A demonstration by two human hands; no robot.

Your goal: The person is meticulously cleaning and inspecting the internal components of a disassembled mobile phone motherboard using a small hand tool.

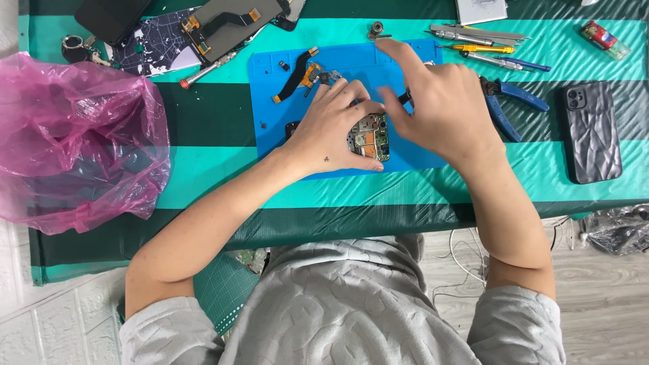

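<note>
A green circuit board (374,137) lies on the blue work mat (277,115). My left hand (331,128) rests over it and grips its edge between thumb and fingers. My right hand (439,101) hovers just to the right, fingers spread, thumb close to the board, with a small dark part pinched near its thumb; what that part is cannot be told. An orange and black flex cable (297,74) and small metal parts (329,76) lie on the mat beyond my left hand.
A pink plastic bag (78,142) sits at the left. A phone screen assembly (226,27) lies at the back. Tweezers and screwdrivers (483,40), blue pliers (507,101), a black phone case (593,132) and a lighter (605,38) are to the right.
</note>
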